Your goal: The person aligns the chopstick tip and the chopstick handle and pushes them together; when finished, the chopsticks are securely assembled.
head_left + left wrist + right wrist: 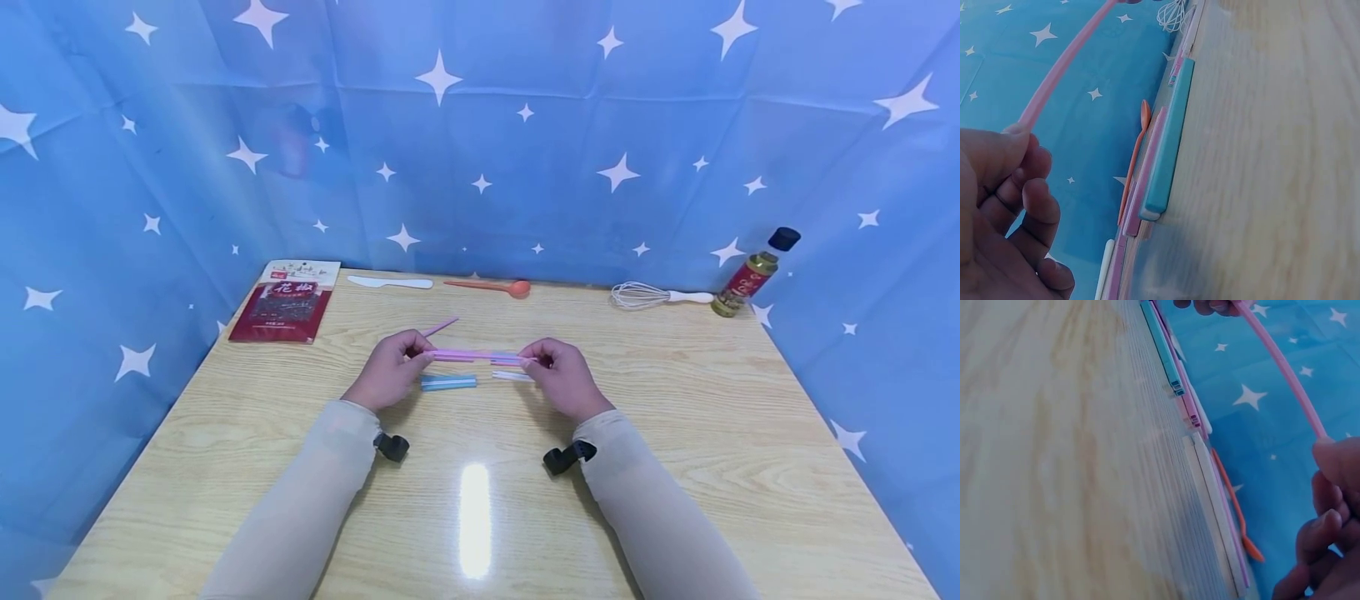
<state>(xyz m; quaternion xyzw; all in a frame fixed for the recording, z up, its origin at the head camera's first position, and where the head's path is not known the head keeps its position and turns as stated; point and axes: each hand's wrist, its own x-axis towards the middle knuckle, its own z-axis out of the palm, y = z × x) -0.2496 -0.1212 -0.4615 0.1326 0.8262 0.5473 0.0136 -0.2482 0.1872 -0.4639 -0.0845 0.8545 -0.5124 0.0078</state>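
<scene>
The light wooden table point(675, 433) carried a red printed spice packet point(283, 302) at its far left corner. Along the far edge lay a wire whisk with a white handle point(652, 295), a red-labelled bottle with a black cap point(753, 273), an orange plastic spoon point(491, 287) and a white plastic knife point(390, 282). Left hand point(390, 368) and right hand point(564, 377) each held a clamped grip on opposite ends of a long pink plastic strip point(474, 356), raised just above the table centre. A teal plastic strip point(448, 382) and a white plastic strip point(512, 376) lay beneath it.

Near the blue clip point(448, 382), bare table point(675, 467) lay toward the near edge; packet point(285, 300), knife point(390, 282), spoon point(491, 287), whisk point(652, 295) and bottle point(753, 272) lined the far edge.
</scene>
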